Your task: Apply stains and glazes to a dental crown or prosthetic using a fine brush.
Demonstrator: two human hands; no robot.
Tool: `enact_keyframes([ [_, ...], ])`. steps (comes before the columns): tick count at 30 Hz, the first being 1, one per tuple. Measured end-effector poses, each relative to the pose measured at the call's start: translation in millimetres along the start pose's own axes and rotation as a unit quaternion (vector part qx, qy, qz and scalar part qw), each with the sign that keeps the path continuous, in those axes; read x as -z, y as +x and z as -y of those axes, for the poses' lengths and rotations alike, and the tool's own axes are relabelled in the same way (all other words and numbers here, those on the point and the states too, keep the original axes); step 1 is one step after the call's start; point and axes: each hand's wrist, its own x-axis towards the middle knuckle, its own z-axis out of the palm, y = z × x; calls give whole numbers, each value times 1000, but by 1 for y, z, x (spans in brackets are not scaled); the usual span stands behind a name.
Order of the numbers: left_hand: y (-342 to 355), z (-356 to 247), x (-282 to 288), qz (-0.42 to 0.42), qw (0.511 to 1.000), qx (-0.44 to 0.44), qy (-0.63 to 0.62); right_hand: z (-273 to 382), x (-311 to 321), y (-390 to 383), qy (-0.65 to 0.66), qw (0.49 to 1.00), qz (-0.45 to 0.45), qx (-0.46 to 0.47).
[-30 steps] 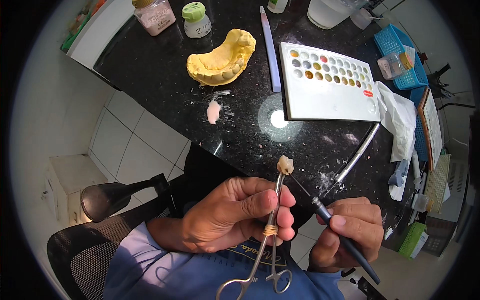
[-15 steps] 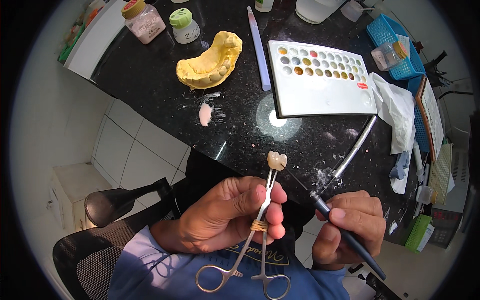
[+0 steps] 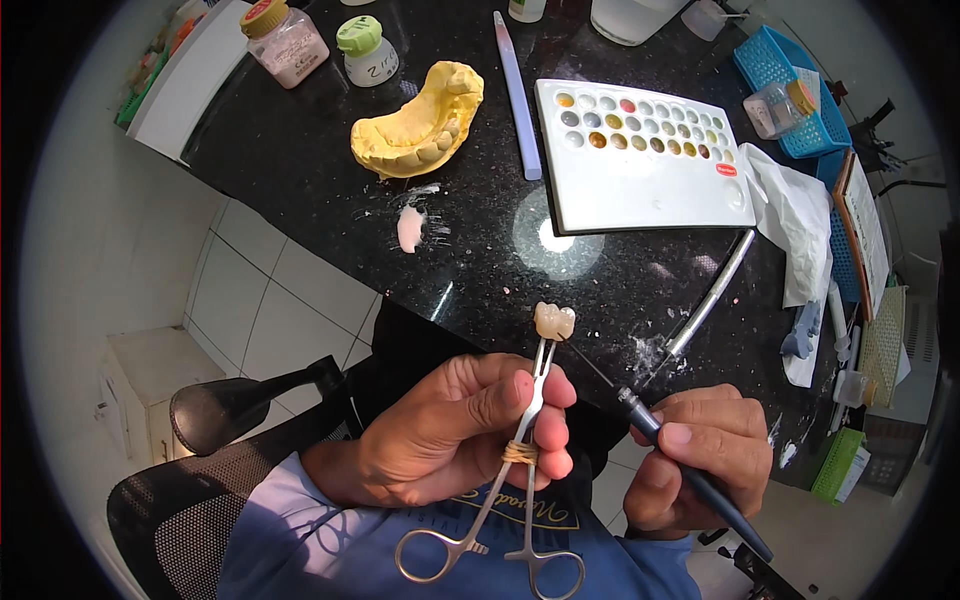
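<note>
My left hand grips steel locking forceps bound with a tan band. At their tips is a small glossy tooth-coloured crown, apparently several joined lobes. My right hand holds a dark-handled fine tool in a pinch, its thin tip at the crown's lower right. A silver instrument lies on the black counter beyond my right hand. Near the far side are a yellow dental cast, a white palette with coloured wells, and a pale pink blob.
Jars and a lilac stick lie at the back. A blue basket, crumpled tissue, clipboard and green box crowd the right. A chair armrest stands at left, beside the counter's curved edge.
Since a second ago, the forceps and crown have turned to show a broader face and shifted slightly left in view, with the tool following. The last half second shows very little movement.
</note>
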Motion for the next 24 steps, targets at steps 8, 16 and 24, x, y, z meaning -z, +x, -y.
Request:
enact_keyframes([
  [8, -3, -2, 0, 1, 1000, -2, 3, -1, 0, 4, 13, 999, 42, 18],
  [16, 5, -1, 0, 19, 1000, 9, -13, -3, 39, 10, -1, 994, -103, 19],
  [24, 5, 11, 6, -21, 980, -121, 158, -7, 90, 51, -170, 971, -169, -19],
])
